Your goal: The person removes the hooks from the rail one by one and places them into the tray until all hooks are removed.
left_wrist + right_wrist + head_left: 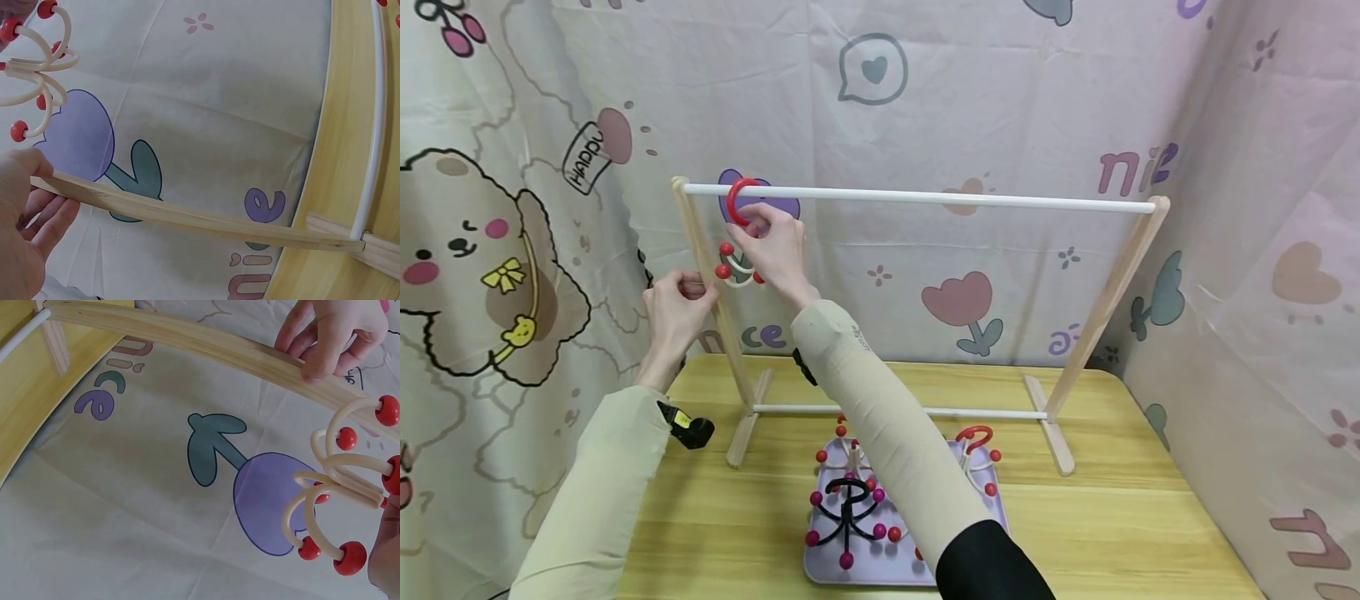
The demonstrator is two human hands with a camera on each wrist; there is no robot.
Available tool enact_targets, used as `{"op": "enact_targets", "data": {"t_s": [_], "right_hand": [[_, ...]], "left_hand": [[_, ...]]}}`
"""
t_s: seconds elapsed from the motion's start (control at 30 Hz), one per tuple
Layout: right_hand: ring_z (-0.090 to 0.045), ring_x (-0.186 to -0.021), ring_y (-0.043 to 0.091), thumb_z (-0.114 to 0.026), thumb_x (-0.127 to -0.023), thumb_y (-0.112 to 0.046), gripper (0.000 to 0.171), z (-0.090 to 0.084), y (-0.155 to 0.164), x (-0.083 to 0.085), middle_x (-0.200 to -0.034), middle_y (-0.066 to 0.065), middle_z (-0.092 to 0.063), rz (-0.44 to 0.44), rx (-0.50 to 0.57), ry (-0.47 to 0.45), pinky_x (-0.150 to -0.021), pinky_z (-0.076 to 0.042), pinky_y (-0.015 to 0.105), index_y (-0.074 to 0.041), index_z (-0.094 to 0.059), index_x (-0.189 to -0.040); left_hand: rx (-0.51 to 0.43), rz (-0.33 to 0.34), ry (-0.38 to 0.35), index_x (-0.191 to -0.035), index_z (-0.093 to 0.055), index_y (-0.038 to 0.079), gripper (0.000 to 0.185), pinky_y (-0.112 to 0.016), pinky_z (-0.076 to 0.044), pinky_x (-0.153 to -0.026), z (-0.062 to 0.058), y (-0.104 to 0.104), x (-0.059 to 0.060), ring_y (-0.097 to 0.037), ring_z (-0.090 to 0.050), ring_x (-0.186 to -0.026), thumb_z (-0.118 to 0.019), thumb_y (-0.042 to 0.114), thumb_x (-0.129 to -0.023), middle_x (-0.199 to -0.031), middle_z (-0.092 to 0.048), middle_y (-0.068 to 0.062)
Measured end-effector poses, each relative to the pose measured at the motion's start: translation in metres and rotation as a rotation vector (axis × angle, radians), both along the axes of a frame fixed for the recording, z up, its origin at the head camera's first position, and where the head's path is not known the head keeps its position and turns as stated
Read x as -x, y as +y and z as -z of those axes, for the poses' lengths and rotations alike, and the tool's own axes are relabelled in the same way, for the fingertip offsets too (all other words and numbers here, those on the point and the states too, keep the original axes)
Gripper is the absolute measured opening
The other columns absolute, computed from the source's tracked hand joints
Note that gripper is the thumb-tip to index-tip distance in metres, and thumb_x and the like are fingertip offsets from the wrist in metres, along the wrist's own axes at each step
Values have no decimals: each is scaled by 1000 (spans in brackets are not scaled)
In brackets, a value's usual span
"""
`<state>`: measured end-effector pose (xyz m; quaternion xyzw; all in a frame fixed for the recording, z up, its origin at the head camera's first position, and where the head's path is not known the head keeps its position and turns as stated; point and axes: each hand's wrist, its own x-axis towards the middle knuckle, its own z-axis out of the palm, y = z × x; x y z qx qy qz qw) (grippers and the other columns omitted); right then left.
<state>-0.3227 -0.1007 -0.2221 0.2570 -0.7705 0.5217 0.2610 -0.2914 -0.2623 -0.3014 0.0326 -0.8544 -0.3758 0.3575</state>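
Observation:
My right hand (pixel 775 250) pinches a cream hook hanger (pixel 350 481) with several curved arms tipped by red balls. Its red hook (pixel 732 200) loops over the white top rod (pixel 887 196) of a wooden stand, close to the left end. Below the fingers the curved arms hang down, partly covered by the hand in the head view. My left hand (pixel 677 312) grips the stand's left wooden post (pixel 726 333) between thumb and fingers, a little lower than the hanger. The left wrist view shows the thumb on one face of the post and fingertips on the other.
A lavender tray (pixel 816 573) lies in front of the stand, partly behind my right forearm. On it are a black hanger (pixel 847 512) with magenta balls and more red-balled hangers, one with a red hook (pixel 976 433). A white lower rod (pixel 970 412) joins the posts. Printed curtains surround the wooden table (pixel 1075 533).

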Motion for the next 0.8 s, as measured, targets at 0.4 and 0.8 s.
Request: {"op": "enact_targets", "data": {"t_s": [0.4,0.8], "right_hand": [[-66,-69,13,-73,-90,-11,15,-5,2,2,-85,12,-75,-13,47,-42,-61,-45,9,-1,-75,-102],[-73,-71,22,-73,-89,-6,14,-15,13,0,-88,17,-77,-50,133,43,-60,-50,11,2,-75,-100]], "left_hand": [[2,-4,3,-102,-70,-4,27,-7,-36,-64,1,1,2,22,-41,-60,-64,19,-90,-95,-75,-25],[-7,-17,1,-102,-71,-4,25,-8,-37,-65,1,2,2,20,-42,-59,-65,17,-88,-93,-75,-24]]}}
